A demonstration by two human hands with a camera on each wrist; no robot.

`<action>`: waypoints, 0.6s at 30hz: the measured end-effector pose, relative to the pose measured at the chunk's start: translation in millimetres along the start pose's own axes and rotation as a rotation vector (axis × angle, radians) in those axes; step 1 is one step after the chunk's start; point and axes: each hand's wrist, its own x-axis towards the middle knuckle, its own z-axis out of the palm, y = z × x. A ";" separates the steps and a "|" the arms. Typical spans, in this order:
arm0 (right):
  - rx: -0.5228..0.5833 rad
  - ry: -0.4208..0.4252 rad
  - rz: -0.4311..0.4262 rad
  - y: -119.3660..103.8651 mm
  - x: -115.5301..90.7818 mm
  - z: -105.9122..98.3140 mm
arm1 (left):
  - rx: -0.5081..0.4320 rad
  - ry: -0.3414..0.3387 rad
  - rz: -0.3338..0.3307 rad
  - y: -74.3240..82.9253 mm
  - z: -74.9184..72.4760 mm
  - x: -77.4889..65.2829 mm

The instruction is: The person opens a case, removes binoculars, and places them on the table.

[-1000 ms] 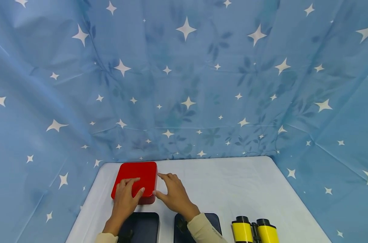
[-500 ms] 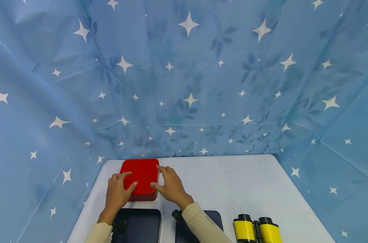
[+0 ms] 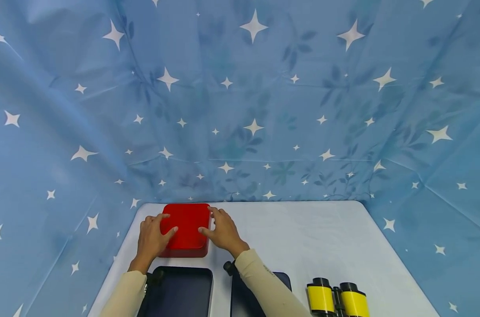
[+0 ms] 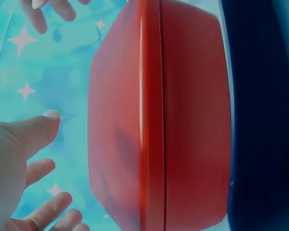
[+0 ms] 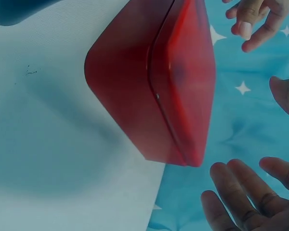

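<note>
A shut red lidded tin [image 3: 187,229] sits at the far left of the white table. My left hand [image 3: 152,234] hovers over its left side, and my right hand [image 3: 225,230] over its right edge, thumbs and fingers spread. In the left wrist view, the tin's lid and side [image 4: 192,115] fill the middle, with a gap between them and the left hand [image 4: 19,163]. The right wrist view shows a corner of the tin [image 5: 135,77]; the right hand [image 5: 260,197] is apart from it too. Neither hand holds anything.
A dark shallow tray [image 3: 180,290] lies just in front of the tin. Beside it is a second dark tray-like item [image 3: 245,299], partly hidden by the right forearm. Yellow-and-black binoculars [image 3: 338,298] stand at the front right. A blue star-patterned curtain [image 3: 240,110] surrounds the table [image 3: 303,237].
Both hands have shifted away from the front of the table and a little left, the left one more, toward the tin's left side. The head view has tilted slightly; the tin appears to stay in place.
</note>
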 end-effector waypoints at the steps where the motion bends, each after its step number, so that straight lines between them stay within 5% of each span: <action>1: 0.009 -0.004 0.011 0.4 1.1 0.2 | 0.001 -0.005 -0.004 -0.7 -0.6 1.8; 18: 0.166 -0.095 0.180 8.6 14.4 15.1 | 0.004 -0.105 -0.002 -20.7 -4.8 19.6</action>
